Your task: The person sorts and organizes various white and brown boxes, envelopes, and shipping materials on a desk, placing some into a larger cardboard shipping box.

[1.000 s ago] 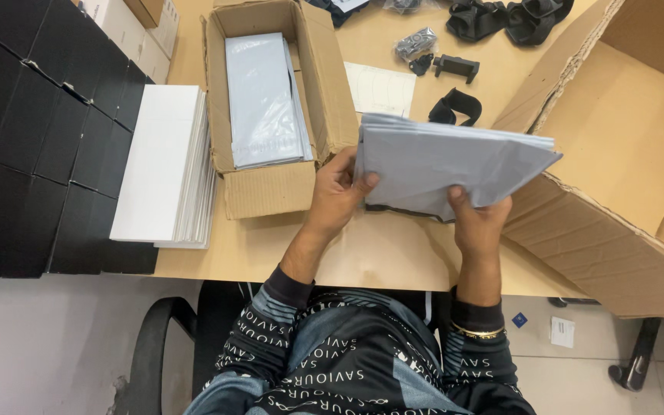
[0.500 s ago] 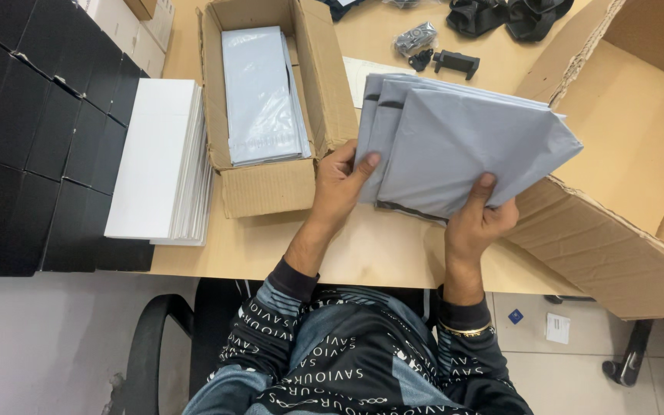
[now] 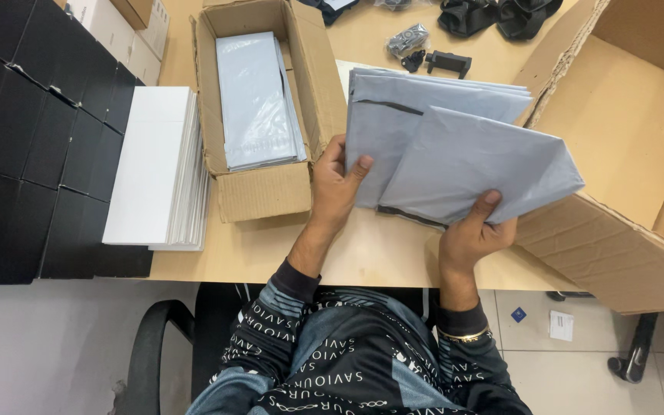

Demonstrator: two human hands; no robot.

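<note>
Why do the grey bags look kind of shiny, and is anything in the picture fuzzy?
Head view: soft light from above puts a mild sheen on the grey mailer bags held by the left hand and right hand; the bags in the small carton shine too. Shadows are faint, edges look sharp, and the big cardboard box leans a little from lens stretch.

We see a packing workstation: cardboard cartons, grey mailer bags, stacked black boxes on a desk.

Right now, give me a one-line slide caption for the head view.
Left hand and right hand fan grey mailer bags above the table, beside a small box of more bags.
</note>
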